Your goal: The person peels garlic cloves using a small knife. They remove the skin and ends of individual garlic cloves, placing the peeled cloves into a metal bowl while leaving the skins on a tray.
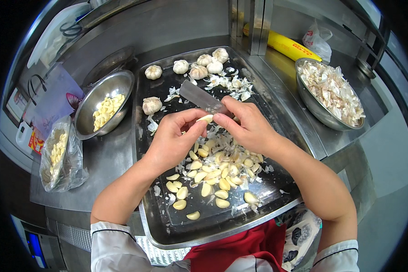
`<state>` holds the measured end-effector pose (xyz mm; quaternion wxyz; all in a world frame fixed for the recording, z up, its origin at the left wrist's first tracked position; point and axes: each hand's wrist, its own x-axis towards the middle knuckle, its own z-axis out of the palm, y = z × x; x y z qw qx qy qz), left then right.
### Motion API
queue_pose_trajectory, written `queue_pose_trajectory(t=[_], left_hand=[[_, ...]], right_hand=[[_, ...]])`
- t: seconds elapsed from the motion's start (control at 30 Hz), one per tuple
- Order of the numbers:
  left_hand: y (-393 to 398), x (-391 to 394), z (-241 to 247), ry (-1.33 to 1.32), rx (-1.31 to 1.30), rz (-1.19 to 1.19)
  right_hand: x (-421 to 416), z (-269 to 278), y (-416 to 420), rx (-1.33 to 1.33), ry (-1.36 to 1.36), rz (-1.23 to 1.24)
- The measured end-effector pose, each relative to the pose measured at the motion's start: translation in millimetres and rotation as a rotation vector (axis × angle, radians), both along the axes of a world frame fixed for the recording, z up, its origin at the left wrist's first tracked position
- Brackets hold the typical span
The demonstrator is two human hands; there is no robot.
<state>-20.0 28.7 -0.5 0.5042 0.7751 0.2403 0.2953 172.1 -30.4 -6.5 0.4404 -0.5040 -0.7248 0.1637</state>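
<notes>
Between thumb and fingers, my left hand (180, 136) pinches a garlic clove (205, 118). My right hand (250, 124) grips a knife by its handle end; the flat, square-ended knife blade (202, 97) points up and to the left. The right thumb meets the clove's tip. Both hands hover over a dark metal tray (197, 231). Below them lies a heap of garlic cloves (221, 171) mixed with papery skins. Several whole garlic bulbs (199, 71) sit along the tray's far edge, and one garlic bulb (152, 105) rests at its left side. The knife handle is hidden in my hand.
At left, a steel bowl (125, 80) holds peeled cloves, near a plastic-wrapped container (76, 170) of more cloves. A steel bowl (309, 102) heaped with garlic skins stands at right. Behind it lie a yellow roll (289, 44) and a white plastic bag (318, 40), beside a metal post (258, 27).
</notes>
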Motion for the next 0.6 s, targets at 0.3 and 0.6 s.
queue_pose_trajectory(t=[0.3, 0.6], left_hand=[[2.2, -0.8, 2.4, 0.099, 0.039, -0.017], [1.4, 0.7, 2.1, -0.053, -0.126, -0.056]], right_hand=[[-0.2, 2.3, -2.0, -0.015, -0.178, -0.077], [-5.2, 2.1, -4.6, 0.005, -0.129, -0.039]])
